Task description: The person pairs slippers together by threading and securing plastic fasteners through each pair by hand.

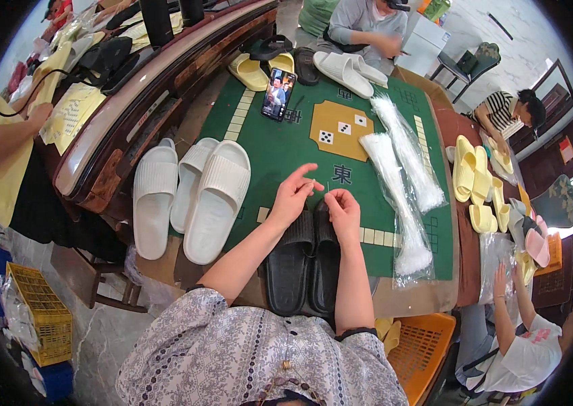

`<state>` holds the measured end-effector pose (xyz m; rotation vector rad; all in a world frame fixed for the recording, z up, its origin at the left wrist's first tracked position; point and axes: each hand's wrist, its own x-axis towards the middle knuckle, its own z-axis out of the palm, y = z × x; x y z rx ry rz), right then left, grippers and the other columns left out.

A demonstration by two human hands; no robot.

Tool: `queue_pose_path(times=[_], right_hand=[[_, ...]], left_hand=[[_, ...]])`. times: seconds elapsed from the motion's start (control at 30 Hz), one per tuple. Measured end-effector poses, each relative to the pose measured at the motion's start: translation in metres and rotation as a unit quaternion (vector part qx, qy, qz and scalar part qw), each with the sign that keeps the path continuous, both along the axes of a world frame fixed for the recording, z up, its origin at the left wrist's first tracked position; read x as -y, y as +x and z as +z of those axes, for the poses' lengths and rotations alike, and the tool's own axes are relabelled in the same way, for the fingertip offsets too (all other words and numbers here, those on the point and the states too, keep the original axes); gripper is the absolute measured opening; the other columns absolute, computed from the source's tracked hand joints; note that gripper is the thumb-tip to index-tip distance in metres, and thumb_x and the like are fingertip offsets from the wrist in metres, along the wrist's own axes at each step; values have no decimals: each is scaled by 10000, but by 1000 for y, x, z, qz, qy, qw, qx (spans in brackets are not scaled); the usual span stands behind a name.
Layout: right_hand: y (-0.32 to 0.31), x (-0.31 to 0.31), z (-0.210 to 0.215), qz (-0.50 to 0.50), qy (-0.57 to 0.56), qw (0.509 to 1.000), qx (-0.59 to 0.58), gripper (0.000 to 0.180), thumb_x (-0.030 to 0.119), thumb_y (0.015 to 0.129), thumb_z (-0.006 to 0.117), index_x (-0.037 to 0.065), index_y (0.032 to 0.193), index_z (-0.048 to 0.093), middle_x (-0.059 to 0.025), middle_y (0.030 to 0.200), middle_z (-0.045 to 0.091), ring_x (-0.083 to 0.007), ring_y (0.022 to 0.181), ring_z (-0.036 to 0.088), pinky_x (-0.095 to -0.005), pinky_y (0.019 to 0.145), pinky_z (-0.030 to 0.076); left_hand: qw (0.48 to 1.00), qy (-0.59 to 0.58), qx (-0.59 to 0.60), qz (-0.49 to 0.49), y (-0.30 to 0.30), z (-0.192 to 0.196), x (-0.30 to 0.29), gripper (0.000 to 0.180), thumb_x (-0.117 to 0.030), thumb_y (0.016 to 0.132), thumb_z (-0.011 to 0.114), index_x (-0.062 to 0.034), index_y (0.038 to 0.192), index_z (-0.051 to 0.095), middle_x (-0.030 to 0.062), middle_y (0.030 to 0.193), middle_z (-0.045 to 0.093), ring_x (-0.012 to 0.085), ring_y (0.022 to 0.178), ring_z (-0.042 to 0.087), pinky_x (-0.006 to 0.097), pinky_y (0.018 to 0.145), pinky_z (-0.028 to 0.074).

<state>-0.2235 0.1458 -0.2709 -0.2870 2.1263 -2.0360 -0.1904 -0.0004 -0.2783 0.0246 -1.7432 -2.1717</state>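
The step in hand looks like fine fingertip work with a thin, pale strand (328, 185), just above the toe ends of the black slippers (289, 274), which lie side by side at the near edge of the desk (280, 154). The left hand (293, 194) has its index finger extended and the others curled; whether it grips anything I cannot tell. The right hand (342, 208) is closed to a pinch, apparently on the strand. The next move seems to call for a steady pinch and the strand kept clear of the slippers.

Left of the black slippers stand white slippers (217, 203); right of them lie plastic-wrapped bundles of white strands (395, 196). Beyond them are a phone (278, 95) and, across the desk, a seated person (366, 30). An orange basket (428, 348) sits below, to their right.
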Motion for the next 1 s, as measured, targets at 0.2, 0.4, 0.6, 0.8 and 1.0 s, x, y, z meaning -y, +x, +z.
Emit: queue_pose_path(times=[0.2,0.4,0.6,0.8,1.0], right_hand=[[3,0,1,23,-22,999,-27,71,84,882,637,32,888,589,53,777,559,-22,682,481,-182,616,402],[5,0,-3,38,-28,997,-66,61,38,887,628,34,928,583,58,804,552,-17,712,488,-170,642,400],[7,1,-1,22,-5,998,-66,82,85,870,643,23,888,593,56,753,554,-18,659,471,-181,599,396],[6,1,0,20,9,998,-65,72,76,865,642,21,875,597,54,748,561,-17,656,479,-184,594,398],[7,1,0,15,14,998,-67,68,75,864,640,19,864,601,57,728,561,-18,640,479,-187,585,401]], left_hand=[[1000,21,11,-20,1,-4,1,196,-52,917,547,6,1092,612,58,897,688,92,844,613,248,769,469],[1000,-3,28,5,1,-4,-2,135,-84,879,628,2,977,661,21,886,668,77,825,594,232,745,466],[999,-13,46,12,0,-8,2,137,-79,859,654,-3,972,666,-16,866,647,55,783,563,210,723,453],[999,10,48,7,-1,-9,1,140,-87,861,654,-6,975,666,-32,863,633,47,778,545,203,712,441],[998,1,56,5,0,-7,-1,155,-87,864,647,4,989,665,-28,873,634,48,790,545,207,717,441]])
